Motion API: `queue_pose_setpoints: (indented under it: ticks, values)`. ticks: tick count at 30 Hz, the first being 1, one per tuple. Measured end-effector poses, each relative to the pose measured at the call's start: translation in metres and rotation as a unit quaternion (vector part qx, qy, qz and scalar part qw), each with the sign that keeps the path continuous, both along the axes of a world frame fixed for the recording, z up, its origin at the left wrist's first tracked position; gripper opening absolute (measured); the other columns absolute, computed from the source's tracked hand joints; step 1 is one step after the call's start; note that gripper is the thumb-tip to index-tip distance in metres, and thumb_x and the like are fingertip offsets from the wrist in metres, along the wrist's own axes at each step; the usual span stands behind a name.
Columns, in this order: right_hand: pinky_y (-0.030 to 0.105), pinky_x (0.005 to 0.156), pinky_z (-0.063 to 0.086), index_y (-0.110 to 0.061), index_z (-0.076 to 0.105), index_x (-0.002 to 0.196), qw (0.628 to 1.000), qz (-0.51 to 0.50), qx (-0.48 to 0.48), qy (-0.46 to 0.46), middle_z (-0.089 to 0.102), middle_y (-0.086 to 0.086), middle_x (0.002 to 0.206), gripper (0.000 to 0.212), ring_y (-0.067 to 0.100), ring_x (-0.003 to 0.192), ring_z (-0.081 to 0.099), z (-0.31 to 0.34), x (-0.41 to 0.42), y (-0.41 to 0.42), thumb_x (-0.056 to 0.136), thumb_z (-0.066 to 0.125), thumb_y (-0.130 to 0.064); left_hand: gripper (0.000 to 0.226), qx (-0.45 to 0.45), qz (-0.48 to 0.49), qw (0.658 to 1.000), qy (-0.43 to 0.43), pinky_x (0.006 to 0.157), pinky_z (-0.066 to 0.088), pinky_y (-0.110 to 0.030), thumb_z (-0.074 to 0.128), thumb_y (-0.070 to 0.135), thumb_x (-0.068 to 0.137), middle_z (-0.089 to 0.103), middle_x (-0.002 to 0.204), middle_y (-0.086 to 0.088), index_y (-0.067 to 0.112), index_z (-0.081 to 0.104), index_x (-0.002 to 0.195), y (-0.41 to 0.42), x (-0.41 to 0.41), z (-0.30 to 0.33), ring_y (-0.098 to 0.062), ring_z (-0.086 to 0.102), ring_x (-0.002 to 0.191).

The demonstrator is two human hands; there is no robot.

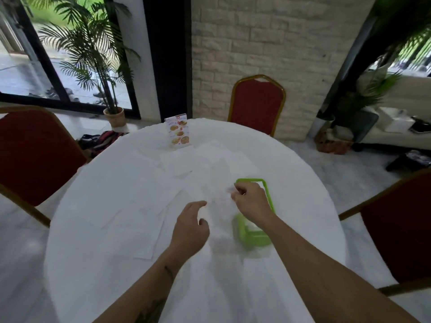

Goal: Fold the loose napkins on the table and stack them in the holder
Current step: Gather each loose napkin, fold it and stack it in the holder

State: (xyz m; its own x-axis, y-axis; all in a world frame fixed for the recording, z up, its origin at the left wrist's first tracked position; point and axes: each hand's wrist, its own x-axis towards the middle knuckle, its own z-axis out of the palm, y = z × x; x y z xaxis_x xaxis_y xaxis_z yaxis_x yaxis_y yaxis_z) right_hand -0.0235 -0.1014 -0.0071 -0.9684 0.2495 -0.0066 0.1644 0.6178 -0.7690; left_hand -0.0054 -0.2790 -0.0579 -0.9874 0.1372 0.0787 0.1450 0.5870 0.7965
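Observation:
Several loose white napkins [179,163] lie spread over the round table with its white cloth [98,229], hard to tell apart from it. A green napkin holder [253,236] stands right of the table's middle, partly behind my right wrist. My right hand [250,201] hovers over the holder's far rim and pinches the edge of a white napkin [219,201]. My left hand [191,227] hangs just left of that napkin, fingers loosely curled, holding nothing.
A menu card stand [178,131] sits at the table's far side. Red chairs stand at the left [35,155], far side [256,106] and right [401,229]. A potted palm [114,115] and bags [100,142] are on the floor beyond.

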Motion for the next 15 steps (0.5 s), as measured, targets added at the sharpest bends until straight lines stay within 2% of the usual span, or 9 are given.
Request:
queue_pose_setpoints:
  ticks: [2,4,7,10,13,15]
  values:
    - [0.029,0.058,0.042,-0.004,0.061,0.069,0.998,-0.059,-0.03,-0.02,0.058,0.004,0.062,0.011,0.019,0.06,0.054,0.0,-0.001,0.03,0.078,0.058,-0.008,0.048,0.0,-0.025,1.0,0.004,0.102,0.034,-0.02,0.05,0.004,0.084,0.054,0.133,0.004,0.019,0.054,0.129,0.02,-0.005,0.007,-0.012,0.049,0.122]
    - [0.03,0.063,0.047,-0.001,0.069,0.083,0.991,-0.103,-0.047,-0.068,0.07,0.012,0.079,0.016,0.028,0.075,0.064,-0.008,-0.001,0.056,0.078,0.055,-0.007,0.048,-0.006,-0.042,0.999,-0.003,0.103,0.033,-0.02,0.049,0.005,0.085,0.052,0.135,0.003,0.018,0.052,0.131,0.04,-0.009,0.009,-0.012,0.048,0.124]
    - [0.028,0.06,0.037,-0.007,0.062,0.071,0.983,-0.114,-0.054,-0.133,0.062,0.009,0.075,0.015,0.023,0.067,0.053,-0.022,0.003,0.083,0.077,0.049,-0.004,0.05,-0.028,-0.054,0.998,-0.028,0.108,0.032,-0.022,0.049,0.006,0.085,0.048,0.139,0.003,0.019,0.049,0.133,0.069,-0.007,0.007,-0.012,0.045,0.128]
    - [0.028,0.058,0.031,-0.016,0.052,0.068,0.98,-0.117,-0.049,-0.154,0.048,0.006,0.07,0.014,0.022,0.061,0.043,-0.032,0.004,0.095,0.073,0.048,-0.003,0.052,-0.072,-0.085,0.993,-0.044,0.102,0.024,-0.012,0.049,0.008,0.086,0.044,0.142,0.002,0.017,0.045,0.137,0.091,-0.004,0.001,-0.012,0.041,0.13]
    - [0.028,0.055,0.036,-0.014,0.056,0.068,0.978,-0.114,-0.062,-0.162,0.054,0.006,0.069,0.012,0.022,0.058,0.05,-0.035,0.002,0.102,0.072,0.05,-0.004,0.053,-0.11,-0.106,0.987,-0.056,0.101,0.021,-0.01,0.048,0.008,0.086,0.039,0.144,-0.001,0.014,0.042,0.139,0.11,0.0,-0.007,-0.015,0.04,0.131]
    - [0.026,0.053,0.039,-0.012,0.058,0.071,0.978,-0.099,-0.052,-0.175,0.058,0.005,0.07,0.006,0.02,0.058,0.054,-0.033,0.003,0.105,0.071,0.053,-0.009,0.053,-0.133,-0.106,0.983,-0.075,0.107,0.025,-0.016,0.047,0.01,0.087,0.035,0.147,-0.002,0.013,0.041,0.14,0.119,0.003,-0.009,-0.017,0.039,0.132]
